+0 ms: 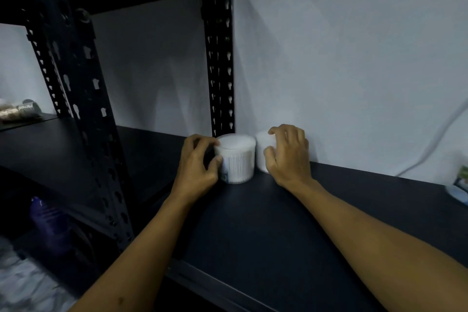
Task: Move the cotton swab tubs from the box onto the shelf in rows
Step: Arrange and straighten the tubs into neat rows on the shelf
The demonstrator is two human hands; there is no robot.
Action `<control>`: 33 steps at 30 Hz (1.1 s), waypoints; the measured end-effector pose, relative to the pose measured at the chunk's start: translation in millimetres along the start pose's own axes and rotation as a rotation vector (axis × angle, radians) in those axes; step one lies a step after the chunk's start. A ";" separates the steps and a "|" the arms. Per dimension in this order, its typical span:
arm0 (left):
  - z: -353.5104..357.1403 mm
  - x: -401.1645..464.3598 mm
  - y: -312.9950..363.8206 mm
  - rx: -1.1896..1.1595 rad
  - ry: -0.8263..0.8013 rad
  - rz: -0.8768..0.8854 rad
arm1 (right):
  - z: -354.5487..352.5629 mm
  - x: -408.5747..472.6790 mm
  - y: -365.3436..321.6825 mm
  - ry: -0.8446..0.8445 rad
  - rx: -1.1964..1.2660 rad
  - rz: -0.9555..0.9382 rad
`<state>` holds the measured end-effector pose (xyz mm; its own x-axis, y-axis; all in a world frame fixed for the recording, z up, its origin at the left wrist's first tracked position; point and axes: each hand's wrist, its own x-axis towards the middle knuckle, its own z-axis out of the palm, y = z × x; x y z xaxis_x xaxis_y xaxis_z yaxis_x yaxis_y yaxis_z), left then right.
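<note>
My feed is dim and bluish, with little contrast. The wall [354, 58] catches the most light and shows soft shadows. The black shelf [278, 223] swallows detail. The tub [262, 152] under my right hand [288, 157] is smeared by motion blur. Straight uprights bow toward the edges, and the lower-left corner is soft.
</note>
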<state>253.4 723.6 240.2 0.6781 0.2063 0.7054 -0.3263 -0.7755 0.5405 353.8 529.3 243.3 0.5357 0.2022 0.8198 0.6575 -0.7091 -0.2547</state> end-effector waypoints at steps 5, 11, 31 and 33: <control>-2.8 -3.0 6.5 0.020 0.035 0.056 | -7.7 -6.9 -3.8 -0.007 -0.036 -0.039; -4.3 -5.5 6.4 -0.031 -0.060 -0.113 | -32.3 -20.0 -6.3 0.047 0.178 0.020; 0.0 -31.0 40.9 0.027 -0.159 0.241 | -125.7 -83.5 -1.5 -0.043 0.212 0.116; 1.8 -38.2 50.5 0.011 -0.163 0.247 | -134.0 -88.7 -3.4 -0.046 0.220 0.142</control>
<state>212.2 675.5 239.7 0.6763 -0.0875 0.7314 -0.4879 -0.7972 0.3557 233.1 423.3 240.2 0.6510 0.1458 0.7450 0.6708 -0.5700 -0.4746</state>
